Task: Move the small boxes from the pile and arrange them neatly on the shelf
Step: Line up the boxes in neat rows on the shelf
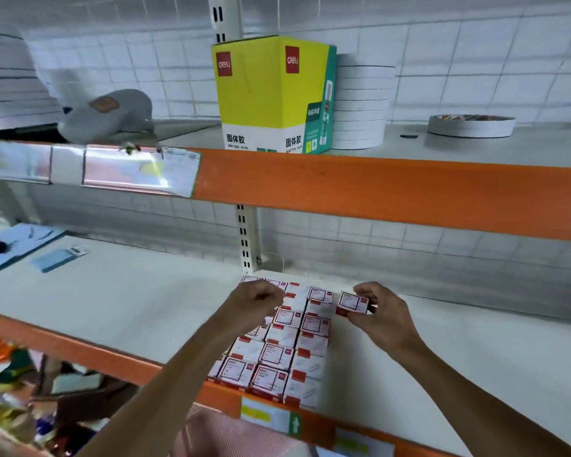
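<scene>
Several small white-and-red boxes [277,351] lie in tidy rows on the lower white shelf [129,308], from its orange front edge back toward the wall. My right hand [381,319] pinches one more small box [352,303] just right of the rows' far end, slightly above the shelf. My left hand [256,303] hovers over the far left part of the rows with its fingers curled; whether it holds anything is hidden by the knuckles.
The upper shelf [393,189] carries a yellow glue-stick carton [271,97], stacked white tape rolls [363,103], a flat tape roll [472,126] and a grey wrapped item [109,117]. Blue-white packets [58,257] lie at the lower shelf's left. Bare shelf lies right of the rows.
</scene>
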`<state>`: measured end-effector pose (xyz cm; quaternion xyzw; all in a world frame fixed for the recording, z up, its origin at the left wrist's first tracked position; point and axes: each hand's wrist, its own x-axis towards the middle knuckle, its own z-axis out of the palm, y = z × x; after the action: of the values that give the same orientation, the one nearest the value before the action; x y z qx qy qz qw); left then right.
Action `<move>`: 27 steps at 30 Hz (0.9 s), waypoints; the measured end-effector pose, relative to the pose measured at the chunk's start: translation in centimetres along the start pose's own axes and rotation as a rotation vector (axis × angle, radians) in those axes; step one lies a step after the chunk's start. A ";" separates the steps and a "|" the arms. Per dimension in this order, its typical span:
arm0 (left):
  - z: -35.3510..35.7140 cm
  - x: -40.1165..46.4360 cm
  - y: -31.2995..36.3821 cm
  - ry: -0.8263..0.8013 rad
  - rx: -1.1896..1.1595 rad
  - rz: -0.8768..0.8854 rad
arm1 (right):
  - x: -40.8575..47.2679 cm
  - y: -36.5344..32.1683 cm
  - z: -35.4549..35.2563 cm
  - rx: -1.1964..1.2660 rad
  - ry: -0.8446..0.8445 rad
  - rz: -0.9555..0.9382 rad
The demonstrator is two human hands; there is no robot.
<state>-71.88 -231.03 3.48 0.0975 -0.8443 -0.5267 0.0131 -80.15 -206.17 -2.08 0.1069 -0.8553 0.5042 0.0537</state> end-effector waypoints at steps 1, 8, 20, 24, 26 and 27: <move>-0.2 0.4 -0.3 -0.015 0.019 0.021 | 0.1 0.0 0.1 -0.007 0.010 0.015; -0.6 2.5 -1.0 -0.064 0.077 0.097 | 0.8 0.3 0.6 -0.045 0.028 0.058; 0.8 5.8 -1.6 -0.134 0.140 0.165 | -1.0 3.1 0.5 -0.073 0.028 0.070; 2.3 6.4 -1.3 -0.154 0.107 0.170 | -1.2 3.1 -0.1 -0.047 0.032 0.079; 3.1 6.4 -1.1 -0.170 0.114 0.173 | -0.8 3.1 -0.2 -0.055 0.021 0.069; 3.3 6.4 -1.1 -0.177 0.122 0.178 | -0.6 3.1 -0.1 -0.046 0.019 0.068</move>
<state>-78.39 -229.68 0.52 -0.0241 -0.8779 -0.4778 -0.0207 -80.32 -204.53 -4.77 0.0716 -0.8692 0.4869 0.0470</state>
